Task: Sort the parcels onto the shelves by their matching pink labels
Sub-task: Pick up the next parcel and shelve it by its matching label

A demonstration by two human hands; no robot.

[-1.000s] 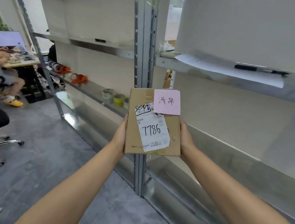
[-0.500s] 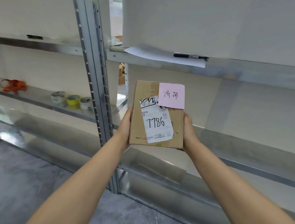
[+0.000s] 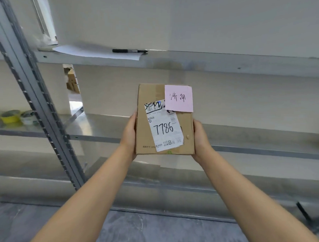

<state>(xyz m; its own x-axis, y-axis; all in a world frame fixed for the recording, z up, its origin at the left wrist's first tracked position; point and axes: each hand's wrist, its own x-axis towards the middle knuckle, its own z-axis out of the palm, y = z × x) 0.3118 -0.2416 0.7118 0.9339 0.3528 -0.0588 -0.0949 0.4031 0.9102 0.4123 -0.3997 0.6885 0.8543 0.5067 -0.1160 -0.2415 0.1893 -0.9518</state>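
Brown corrugated card makes up the parcel point(image 3: 165, 121), a flat, shallow box held out at chest height in front of the metal rack, clear of every shelf. The left hand point(image 3: 129, 136) presses its left edge and the right hand point(image 3: 200, 139) its right edge, palms flat to the sides with the fingers curled behind and out of sight, so the box is clamped between the two.

It looks light, judging by how easily it sits at arm's length, and stiff enough to keep its shape under that squeeze. The card is matt and should not slip; the side edges near the lower corners look like the sound place to hold. A pink label point(image 3: 179, 98) with handwritten characters is stuck at the top right corner, overlapping a creased white shipping label point(image 3: 163, 129) marked 7786; both are thin paper, and I would keep thumbs off them so they do not peel.

The middle shelf point(image 3: 254, 151) behind is smooth, dull grey steel with a thin front lip. On the upper shelf point(image 3: 230, 64) lies a black marker point(image 3: 129, 51) beside a white sheet of paper point(image 3: 96, 53) that overhangs the front edge. Rolls of tape point(image 3: 10, 115) sit on the next bay's shelf, at far left. No matching pink label shows on the rack here.
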